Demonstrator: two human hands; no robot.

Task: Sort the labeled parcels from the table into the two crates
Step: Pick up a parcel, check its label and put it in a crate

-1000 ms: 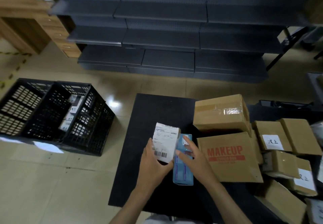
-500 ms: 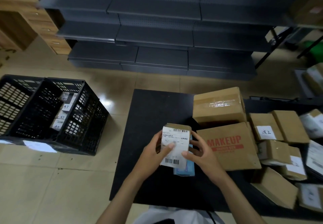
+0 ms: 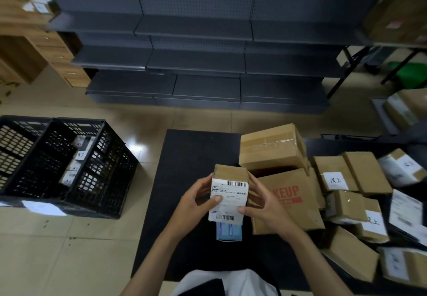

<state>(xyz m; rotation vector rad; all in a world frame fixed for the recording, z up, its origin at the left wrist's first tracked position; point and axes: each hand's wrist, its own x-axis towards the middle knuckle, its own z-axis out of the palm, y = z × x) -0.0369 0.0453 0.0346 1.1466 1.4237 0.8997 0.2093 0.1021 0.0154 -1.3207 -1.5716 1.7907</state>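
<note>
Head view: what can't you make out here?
Head view, label on the parcel: print too small to read.
Head view, blue box: mostly hidden under the parcel.
Head view, MAKEUP box: first letters covered by the right hand.
Head view, far crate: cut by the left edge.

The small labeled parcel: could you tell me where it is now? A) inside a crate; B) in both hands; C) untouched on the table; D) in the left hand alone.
B: the left hand and right hand each grip one side of the small labeled parcel.
</note>
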